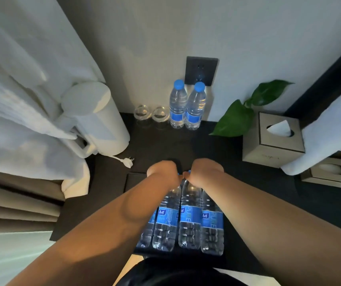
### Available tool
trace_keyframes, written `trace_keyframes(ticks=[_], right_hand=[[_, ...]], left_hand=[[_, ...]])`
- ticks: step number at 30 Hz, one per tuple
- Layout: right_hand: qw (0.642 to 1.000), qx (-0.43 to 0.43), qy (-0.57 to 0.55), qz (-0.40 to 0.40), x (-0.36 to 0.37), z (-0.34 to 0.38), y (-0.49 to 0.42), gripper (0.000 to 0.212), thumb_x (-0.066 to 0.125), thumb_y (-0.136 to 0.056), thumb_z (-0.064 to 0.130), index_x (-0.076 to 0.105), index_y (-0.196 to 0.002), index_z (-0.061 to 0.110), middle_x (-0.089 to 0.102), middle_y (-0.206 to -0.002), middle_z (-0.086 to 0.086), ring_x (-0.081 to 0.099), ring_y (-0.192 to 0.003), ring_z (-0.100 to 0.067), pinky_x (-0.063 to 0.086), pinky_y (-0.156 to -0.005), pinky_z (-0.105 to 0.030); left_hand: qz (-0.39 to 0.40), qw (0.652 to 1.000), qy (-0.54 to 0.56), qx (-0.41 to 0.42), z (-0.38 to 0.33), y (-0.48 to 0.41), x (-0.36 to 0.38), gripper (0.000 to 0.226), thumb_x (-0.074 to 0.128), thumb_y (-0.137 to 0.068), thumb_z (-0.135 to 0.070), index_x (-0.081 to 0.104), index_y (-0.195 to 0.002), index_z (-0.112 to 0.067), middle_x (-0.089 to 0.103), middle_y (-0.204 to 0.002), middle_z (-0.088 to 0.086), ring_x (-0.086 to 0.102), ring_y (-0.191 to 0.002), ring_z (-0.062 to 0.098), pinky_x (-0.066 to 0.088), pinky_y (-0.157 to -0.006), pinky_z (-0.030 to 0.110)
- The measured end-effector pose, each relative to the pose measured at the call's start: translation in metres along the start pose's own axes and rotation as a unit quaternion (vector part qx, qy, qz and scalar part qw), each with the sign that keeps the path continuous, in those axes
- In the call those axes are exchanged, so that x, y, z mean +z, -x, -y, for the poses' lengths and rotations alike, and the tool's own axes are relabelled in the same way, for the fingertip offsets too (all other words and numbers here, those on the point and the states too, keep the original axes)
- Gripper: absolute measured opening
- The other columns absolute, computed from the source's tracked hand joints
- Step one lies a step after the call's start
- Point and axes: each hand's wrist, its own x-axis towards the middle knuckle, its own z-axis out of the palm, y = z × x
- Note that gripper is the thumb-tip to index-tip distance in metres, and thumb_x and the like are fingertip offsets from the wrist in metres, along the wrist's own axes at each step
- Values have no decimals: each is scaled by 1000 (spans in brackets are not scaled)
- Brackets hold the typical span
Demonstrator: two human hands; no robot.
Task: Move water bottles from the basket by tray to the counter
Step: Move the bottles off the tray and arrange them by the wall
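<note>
At 6 o'clock, left hand (162,172) and right hand (205,172) cover the caps of four bottles (188,219) on the tray (177,255) — finger closure hidden — likely to lift them beside two bottles (177,106) at 12 o'clock.

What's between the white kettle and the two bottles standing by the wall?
Two clear glasses sit side by side between the kettle and the standing bottles; the head view shows it.
</note>
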Motion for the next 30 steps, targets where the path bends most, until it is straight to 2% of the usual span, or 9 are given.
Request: trace_keyframes(ticks=[3, 7, 12, 14, 17, 22, 24, 26, 30], right_hand=[[1000, 9, -1, 24, 2, 9, -5, 29, 67, -93, 38, 71, -113, 18, 69, -107, -4, 68, -100, -26, 58, -90, -41], [996, -1, -65, 53, -1, 6, -6, 37, 67, -86, 52, 72, -97, 17, 70, -92, -5, 69, -86, -24, 60, -85, -41], [992, -55, -107, 47, -21, -5, 2, 29, 66, -82, 44, 72, -83, 16, 69, -81, -5, 67, -73, -21, 57, -70, -34], [990, -70, -118, 43, -33, -8, 7, 27, 68, -82, 41, 67, -73, 16, 64, -70, -3, 62, -63, -20, 47, -58, -30], [989, -74, -127, 17, -53, -13, 17, 33, 67, -82, 44, 66, -68, 14, 62, -62, -3, 58, -59, -20, 41, -52, -28], [985, -89, -145, -16, -76, -17, 32, 42, 67, -82, 42, 54, -52, 16, 48, -53, -1, 48, -52, -20, 34, -50, -31], [983, -96, -152, -28, -80, -19, 39, 44, 67, -84, 42, 53, -53, 15, 46, -53, -2, 47, -51, -20, 33, -50, -31], [981, -106, -160, -38, -80, -21, 47, 44, 68, -84, 43, 51, -56, 13, 44, -55, -3, 44, -52, -21, 32, -52, -31], [977, -116, -167, -58, -82, -20, 65, 37, 69, -85, 43, 58, -70, 11, 46, -63, -5, 47, -57, -21, 34, -55, -33]], left_hand=[[6, 1000, -6, -4, -6, -2, 1, 27, 64, -92, -47, 68, -98, -22, 70, -105, 2, 69, -99, 28, 55, -78, 39], [-4, 999, 39, 8, 2, -2, -1, 31, 64, -90, -51, 57, -83, -21, 62, -89, 2, 65, -88, 28, 47, -68, 34], [-6, 993, 104, 56, 19, -2, -20, 36, 68, -83, -51, 55, -65, -23, 57, -66, -2, 61, -68, 21, 37, -52, 28], [-2, 992, 100, 82, 20, 2, -33, 35, 69, -82, -52, 62, -69, -20, 62, -66, 0, 62, -67, 20, 39, -51, 29], [14, 992, 64, 107, 18, 10, -56, 43, 68, -86, -56, 69, -74, -15, 65, -69, 4, 63, -66, 19, 41, -53, 30], [43, 990, -18, 134, 20, 31, -82, 53, 61, -95, -55, 49, -62, -15, 49, -65, 2, 48, -57, 18, 34, -51, 32], [37, 989, -6, 141, 20, 40, -84, 53, 62, -93, -51, 56, -62, -9, 49, -63, 5, 44, -55, 18, 33, -50, 32], [26, 989, 16, 147, 20, 46, -85, 44, 64, -89, -47, 69, -73, -7, 61, -67, 7, 52, -59, 20, 39, -52, 31], [-32, 984, 80, 154, 24, 51, -91, 25, 70, -82, -45, 74, -79, -21, 70, -74, 1, 66, -71, 17, 51, -61, 32]])
